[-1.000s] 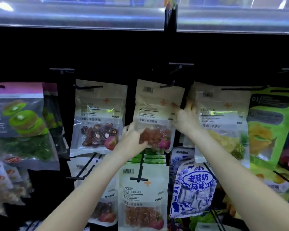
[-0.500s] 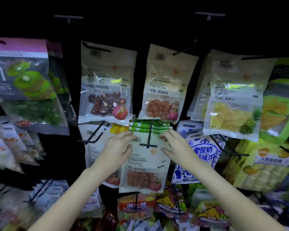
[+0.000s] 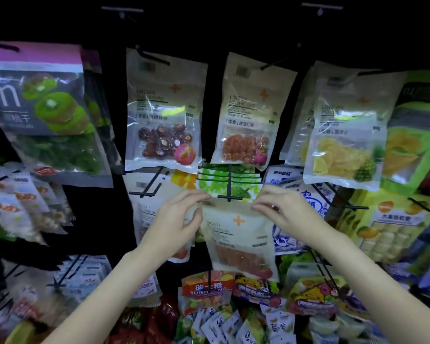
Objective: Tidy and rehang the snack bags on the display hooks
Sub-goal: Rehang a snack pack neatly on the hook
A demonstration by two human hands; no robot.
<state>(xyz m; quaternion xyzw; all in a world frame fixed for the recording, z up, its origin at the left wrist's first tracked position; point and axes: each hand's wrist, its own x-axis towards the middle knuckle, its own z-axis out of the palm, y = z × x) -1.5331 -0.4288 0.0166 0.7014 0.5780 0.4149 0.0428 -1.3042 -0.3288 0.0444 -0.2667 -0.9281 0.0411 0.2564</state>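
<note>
A cream snack bag [image 3: 241, 240] with an orange cross and red dried fruit hangs just below the tip of a black display hook [image 3: 229, 192] in the middle row. My left hand [image 3: 178, 223] pinches its top left corner and my right hand [image 3: 284, 213] pinches its top right corner. The bag's top edge sits just under the hook's cross bar; whether it is threaded on the hook is hidden. A matching red-fruit bag [image 3: 250, 112] hangs on the hook above.
Upper row holds a kiwi bag [image 3: 44, 108], a dark-fruit bag [image 3: 163, 112] and a pineapple bag [image 3: 346, 132]. Green-patterned bags [image 3: 243, 182] hang behind on the same hook. A blue-white bag [image 3: 305, 199] is at right. Lower rows carry several colourful candy packs [image 3: 206, 289].
The view dropped from the upper row to the middle row. Both hands left the upper red-fruit bag, came down and took the top corners of the lower cream bag, which now sits slightly lower.
</note>
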